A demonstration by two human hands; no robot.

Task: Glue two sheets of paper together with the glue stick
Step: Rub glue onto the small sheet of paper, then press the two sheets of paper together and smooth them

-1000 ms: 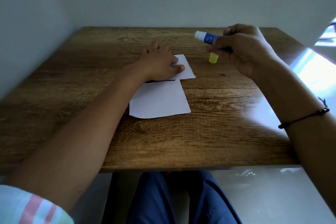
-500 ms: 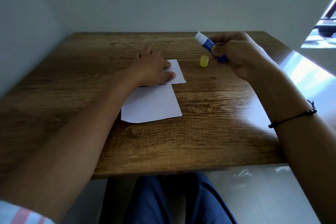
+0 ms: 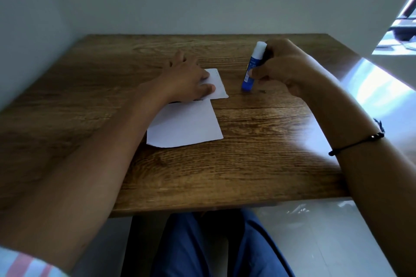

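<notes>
I am seeing the glue stick, tilted in the air half a second ago, now standing upright, blue end down, right of the papers toward the bench's far edge. The yellow cap is gone from view, perhaps under it, suggesting capping. My right hand is grasping it. My left hand is pressing flat on the farther of two paper sheets. One stick, two sheets.
</notes>
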